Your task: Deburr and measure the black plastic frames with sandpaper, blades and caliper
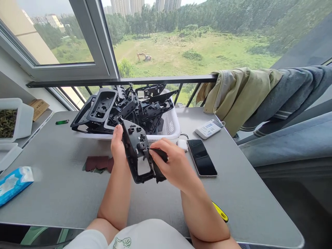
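My left hand [118, 147] grips the left edge of a black plastic frame part [137, 152], holding it tilted above the grey table [64, 193]. My right hand [173, 164] is closed in a pinch on a small dark piece, probably sandpaper [160, 154], pressed against the part's right side. Right behind my hands stands a white basket [172, 126] heaped with several similar black plastic parts [121, 105]. Dark red sandpaper pieces [97, 162] lie on the table left of my left wrist.
A black phone [201, 157], a white earbud case [183, 144] and a white remote-like device [209, 128] lie to the right. A blue wipes pack [12, 183], green lighter [62, 121] and white planter [18, 117] sit left. Jackets [246, 93] hang on the railing. A yellow-handled tool [220, 211] lies under my right forearm.
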Demonstrator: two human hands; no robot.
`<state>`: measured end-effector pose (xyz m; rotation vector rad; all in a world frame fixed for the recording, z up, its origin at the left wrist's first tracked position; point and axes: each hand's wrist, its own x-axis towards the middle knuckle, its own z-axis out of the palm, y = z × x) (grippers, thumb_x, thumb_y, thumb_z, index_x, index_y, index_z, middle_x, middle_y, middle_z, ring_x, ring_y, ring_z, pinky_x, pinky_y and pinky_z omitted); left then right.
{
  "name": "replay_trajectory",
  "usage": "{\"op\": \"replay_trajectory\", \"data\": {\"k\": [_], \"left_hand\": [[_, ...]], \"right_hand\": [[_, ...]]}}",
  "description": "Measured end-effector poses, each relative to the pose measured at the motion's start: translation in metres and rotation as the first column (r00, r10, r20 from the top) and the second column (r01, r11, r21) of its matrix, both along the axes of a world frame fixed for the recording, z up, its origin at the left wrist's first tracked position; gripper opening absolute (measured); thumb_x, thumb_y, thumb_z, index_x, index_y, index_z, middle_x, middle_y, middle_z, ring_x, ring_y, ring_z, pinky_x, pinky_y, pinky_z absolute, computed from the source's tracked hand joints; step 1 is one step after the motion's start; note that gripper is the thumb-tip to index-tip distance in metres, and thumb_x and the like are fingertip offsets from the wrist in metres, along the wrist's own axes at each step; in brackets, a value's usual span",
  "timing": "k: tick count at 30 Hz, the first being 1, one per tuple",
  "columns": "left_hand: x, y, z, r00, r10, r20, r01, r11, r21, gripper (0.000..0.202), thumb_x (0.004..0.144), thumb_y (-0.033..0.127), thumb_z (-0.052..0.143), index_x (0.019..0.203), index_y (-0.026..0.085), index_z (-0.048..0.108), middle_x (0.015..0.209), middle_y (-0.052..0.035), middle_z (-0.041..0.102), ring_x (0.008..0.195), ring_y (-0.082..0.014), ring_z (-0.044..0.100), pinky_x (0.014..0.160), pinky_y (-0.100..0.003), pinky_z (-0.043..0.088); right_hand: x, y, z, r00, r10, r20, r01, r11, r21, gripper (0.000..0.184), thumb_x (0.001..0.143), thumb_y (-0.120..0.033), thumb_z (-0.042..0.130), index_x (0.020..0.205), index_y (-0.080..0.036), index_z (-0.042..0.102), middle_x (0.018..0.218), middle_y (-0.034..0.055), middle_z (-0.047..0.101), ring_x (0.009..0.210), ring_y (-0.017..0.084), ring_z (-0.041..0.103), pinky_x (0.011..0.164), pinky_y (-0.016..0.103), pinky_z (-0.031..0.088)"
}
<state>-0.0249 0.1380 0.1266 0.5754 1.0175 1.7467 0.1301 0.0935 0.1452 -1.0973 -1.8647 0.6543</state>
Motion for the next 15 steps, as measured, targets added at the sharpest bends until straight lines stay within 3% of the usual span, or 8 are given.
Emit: {"op": "replay_trajectory", "data": {"k": [3,6,11,15], "left_hand": [[-0.002,-0.001,0.004,0.983,-0.148,0.111,0.151,0.988,-0.021,0.038,0.075,0.057,0.070,0.080,0.019,0.066,0.069,-0.0058,0.067,0.079,-0.0248,0.071,0.061,-0.031,0.055],[0.000,-0.001,0.007,0.946,-0.243,0.215,0.250,0.968,-0.006,0.037,0.078,0.055,0.068,0.084,0.018,0.067,0.072,-0.0070,0.069,0.078,-0.0261,0.072,0.061,-0.033,0.057],[0.008,0.005,0.008,0.928,-0.229,0.293,0.246,0.969,-0.022,0.023,0.082,0.040,0.069,0.083,0.018,0.065,0.077,-0.0043,0.072,0.073,-0.0199,0.071,0.066,-0.030,0.058],[0.012,0.007,0.004,0.930,-0.217,0.296,0.273,0.948,-0.163,0.025,0.081,0.041,0.069,0.079,0.017,0.065,0.059,0.0005,0.064,0.053,-0.0155,0.065,0.053,-0.026,0.053]], "right_hand": [[0.010,0.007,0.000,0.983,-0.179,0.048,0.181,0.983,-0.034,0.011,0.086,-0.014,0.056,0.077,-0.021,0.059,0.075,0.0024,0.063,0.070,0.018,0.058,0.065,0.028,0.044],[0.015,0.011,0.003,0.975,-0.206,-0.088,0.198,0.977,-0.084,0.008,0.085,-0.020,0.058,0.077,-0.021,0.061,0.072,0.0010,0.064,0.065,0.016,0.057,0.059,0.027,0.043],[0.009,0.009,0.005,0.946,-0.177,-0.271,0.160,0.984,-0.081,0.007,0.084,-0.024,0.060,0.082,-0.021,0.066,0.077,0.0017,0.067,0.069,0.015,0.059,0.058,0.026,0.043],[0.009,0.010,0.004,0.912,-0.237,-0.334,0.200,0.969,-0.141,0.008,0.083,-0.026,0.062,0.082,-0.020,0.067,0.077,0.0014,0.070,0.068,0.015,0.062,0.060,0.026,0.047]]}}
